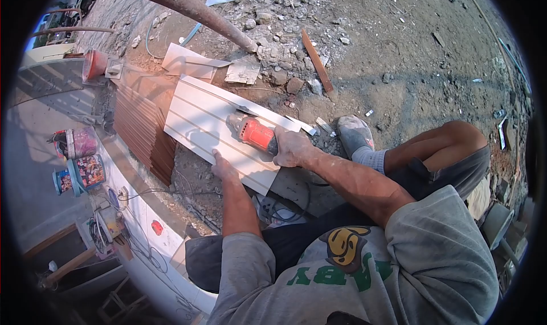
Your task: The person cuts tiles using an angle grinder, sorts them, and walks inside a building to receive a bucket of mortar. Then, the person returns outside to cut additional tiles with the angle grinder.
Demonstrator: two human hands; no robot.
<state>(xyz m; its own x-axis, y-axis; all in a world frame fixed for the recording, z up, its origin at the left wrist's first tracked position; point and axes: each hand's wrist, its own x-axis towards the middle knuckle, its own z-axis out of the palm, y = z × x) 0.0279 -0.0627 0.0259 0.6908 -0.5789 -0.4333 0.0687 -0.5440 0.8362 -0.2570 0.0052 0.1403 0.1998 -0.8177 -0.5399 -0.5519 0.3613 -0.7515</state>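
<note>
My right hand is wrapped around the rear of a red angle grinder. The grinder's head rests over a pale, long tile marked with parallel brown stripes. A narrow strip lies along the tile's far edge, close to the grinder's disc, which I cannot make out clearly. At the tile's near edge is my left hand, one digit on the upper face and the other fingers mostly hidden; it appears to grip that edge.
Stacked brown tiles stand left of the work. A rusty pole slants in from above. Buckets and cables sit on the left ledge. Rubble and a wood strip lie beyond, near my foot.
</note>
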